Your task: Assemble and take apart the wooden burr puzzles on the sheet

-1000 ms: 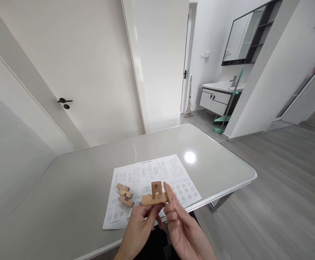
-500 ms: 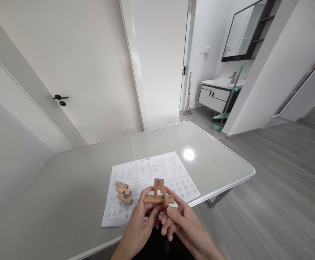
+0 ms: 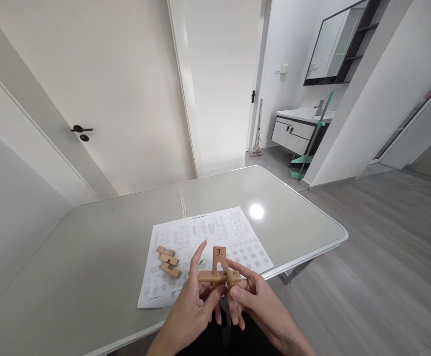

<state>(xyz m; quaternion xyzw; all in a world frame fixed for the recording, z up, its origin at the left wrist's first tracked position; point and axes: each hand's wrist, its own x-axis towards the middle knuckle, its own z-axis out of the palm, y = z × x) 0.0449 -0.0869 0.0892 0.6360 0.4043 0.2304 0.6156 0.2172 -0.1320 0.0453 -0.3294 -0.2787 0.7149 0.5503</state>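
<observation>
Leftmost, a black door handle [image 3: 81, 129] sits on a pale door beyond the grey-topped bench [image 3: 97, 257]. Next along, three loose wooden blocks [image 3: 169, 260] lie close together in a slanting stack-like row on the left part of a printed sheet [image 3: 193, 240], whose small diagrams are too faint to read. The sheet lies flat near the front edge of the bench.

Just right of those blocks, the left hand [image 3: 191, 306] grasps a set of joined wooden pieces from the left and below, its thumb bent in under them and its index finger pointing up, free of the wood. The pieces are in the air, over the near edge of the sheet: a level bar [image 3: 207, 276], an upright piece [image 3: 219, 255] with a dark mark near its top and an opening lower down, and at the right a crosspiece [image 3: 231, 278] against the bar. The right hand [image 3: 265, 304] pinches this crosspiece, thumb on the near side and index finger behind.

Further right stand a mop [image 3: 258, 133], a white washbasin cabinet [image 3: 293, 134] and a green dustpan [image 3: 297, 174], with a mirror [image 3: 334, 47] above.
</observation>
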